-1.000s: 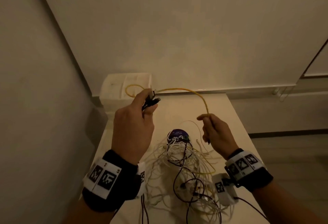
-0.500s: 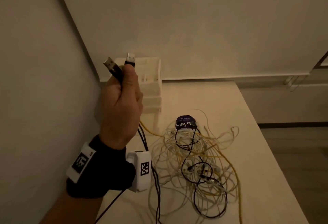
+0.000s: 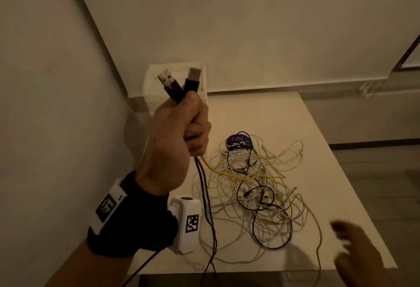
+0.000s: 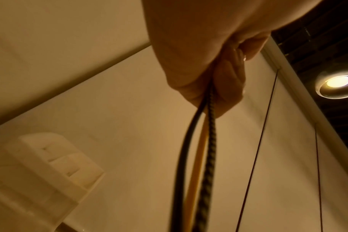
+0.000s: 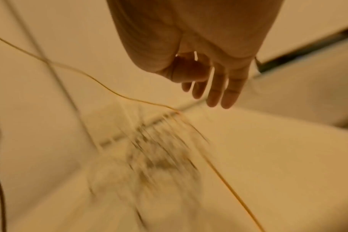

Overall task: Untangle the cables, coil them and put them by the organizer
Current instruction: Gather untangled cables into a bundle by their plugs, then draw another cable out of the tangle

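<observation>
Left hand (image 3: 179, 132) fisted around dark cables (image 3: 205, 198), one braided, flat metal USB plugs (image 3: 179, 82) upright. Right hand (image 3: 356, 248) blurred, fingers loose, holding nothing. Thin tangled cords (image 3: 261, 186) centre-table.

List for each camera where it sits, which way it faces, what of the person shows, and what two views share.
Head: worn on the head, looks forward and down at the table; shows left hand and right hand.
Left wrist: looks up along the left hand toward wall and ceiling lamp.
Right wrist: looks along the right hand at the blurred cable tangle.
Shared: head and left wrist both show the organizer and yellow cable.
</observation>
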Demonstrator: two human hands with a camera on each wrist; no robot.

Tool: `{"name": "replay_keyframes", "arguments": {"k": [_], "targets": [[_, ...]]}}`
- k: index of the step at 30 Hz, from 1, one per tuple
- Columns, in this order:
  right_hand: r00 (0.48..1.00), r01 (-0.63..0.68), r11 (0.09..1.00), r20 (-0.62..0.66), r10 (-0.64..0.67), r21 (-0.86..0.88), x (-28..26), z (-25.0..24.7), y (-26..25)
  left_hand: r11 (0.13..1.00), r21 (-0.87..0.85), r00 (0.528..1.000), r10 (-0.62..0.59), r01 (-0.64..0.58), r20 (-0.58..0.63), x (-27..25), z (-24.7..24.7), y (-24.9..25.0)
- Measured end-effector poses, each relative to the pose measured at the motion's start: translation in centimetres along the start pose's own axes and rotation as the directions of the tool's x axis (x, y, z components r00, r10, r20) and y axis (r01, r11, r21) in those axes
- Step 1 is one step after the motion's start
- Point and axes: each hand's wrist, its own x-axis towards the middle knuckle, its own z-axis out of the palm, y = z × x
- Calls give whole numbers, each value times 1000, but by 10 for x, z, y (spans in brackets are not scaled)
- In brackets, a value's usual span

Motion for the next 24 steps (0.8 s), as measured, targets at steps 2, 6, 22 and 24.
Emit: {"name": "replay_keyframes", "arguments": {"k": [2,6,22,24], "targets": [[978,193,975,59,-200,107,9,27,-55,999,-41,999,-15,17,46,-8,6,-3],[813,432,859,293,-503,276,12,65,-140,1000,10,992,1,-2,122,-21,18,-5],[484,234,922,786,-385,307,-40,139,-58,997,-54,998,-45,48,43,-41,-8,1],[435,288,934,840,-326,214,-44,143,-36,998,-35,998,-59,60,32,-44,-14,0]]}}
